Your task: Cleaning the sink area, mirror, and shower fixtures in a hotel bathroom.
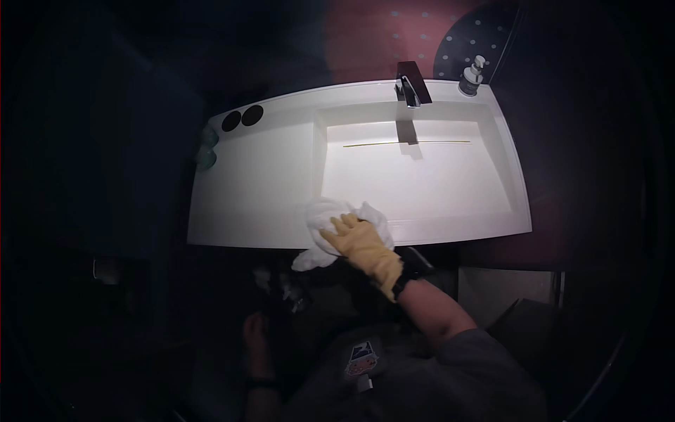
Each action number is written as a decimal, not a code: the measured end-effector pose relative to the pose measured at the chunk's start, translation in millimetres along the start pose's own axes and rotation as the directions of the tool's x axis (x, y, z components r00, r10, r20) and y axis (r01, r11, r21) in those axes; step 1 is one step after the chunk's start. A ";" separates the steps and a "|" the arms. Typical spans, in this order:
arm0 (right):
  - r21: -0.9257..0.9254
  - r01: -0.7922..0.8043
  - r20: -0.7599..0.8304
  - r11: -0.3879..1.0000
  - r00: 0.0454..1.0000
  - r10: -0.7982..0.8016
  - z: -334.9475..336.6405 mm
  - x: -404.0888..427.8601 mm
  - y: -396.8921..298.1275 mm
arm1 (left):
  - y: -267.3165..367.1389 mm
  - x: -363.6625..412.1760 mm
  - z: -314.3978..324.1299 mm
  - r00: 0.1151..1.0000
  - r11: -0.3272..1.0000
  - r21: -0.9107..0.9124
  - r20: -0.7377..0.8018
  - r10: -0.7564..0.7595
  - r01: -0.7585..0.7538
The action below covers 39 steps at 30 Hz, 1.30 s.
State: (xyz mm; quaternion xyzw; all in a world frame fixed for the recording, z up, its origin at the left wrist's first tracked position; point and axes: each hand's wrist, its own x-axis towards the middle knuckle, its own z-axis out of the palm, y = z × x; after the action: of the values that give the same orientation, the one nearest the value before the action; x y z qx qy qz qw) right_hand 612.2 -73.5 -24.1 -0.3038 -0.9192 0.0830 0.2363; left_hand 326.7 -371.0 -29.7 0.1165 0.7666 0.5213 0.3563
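A white cloth (327, 216) lies bunched over the front rim of a white washbasin counter (253, 195), at the basin's left front corner; one end hangs past the edge. My right hand (361, 245), in a yellow rubber glove, presses on this cloth with its fingers spread. Low in the dark, away from the counter, my bare left hand (256, 327) hangs beside my body; its fingers are too dim to make out. A dark, angular faucet (414, 87) stands at the back of the rectangular basin (422, 179), above a long narrow drain slot.
A pump soap bottle (470, 80) stands at the back right corner. Two dark round items (242, 118) sit at the back left. Greenish, rounded glass-like objects (206, 150) are at the left edge. A dotted red and dark wall panel (379, 42) rises behind the counter.
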 end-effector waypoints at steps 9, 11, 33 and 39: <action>-0.561 -0.563 -0.070 0.607 0.762 0.643 -164.0 -281.3 173.2 | 13.7 39.3 51.8 0.982 0.998 0.051 0.187 0.023 -0.033; -0.518 -0.725 -0.120 0.455 0.588 0.800 -196.0 -313.6 181.1 | 6.4 52.8 61.1 0.954 0.997 -0.021 0.293 0.072 -0.069; -0.340 -0.743 -0.409 0.577 0.669 0.620 -193.0 -180.4 349.5 | 52.2 98.8 257.1 0.946 0.993 0.043 0.311 0.095 -0.114; -0.478 -0.715 0.051 0.510 0.557 0.829 -230.3 -84.7 442.4 | 79.0 104.7 287.3 0.946 0.953 0.175 0.258 0.198 -0.247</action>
State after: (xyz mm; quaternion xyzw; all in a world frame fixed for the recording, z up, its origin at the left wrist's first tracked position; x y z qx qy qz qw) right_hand 1013.1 232.6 13.8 -0.7115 -0.7016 0.0297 -0.0240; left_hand 428.0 -73.7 -62.7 0.3003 0.7498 0.4589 0.3702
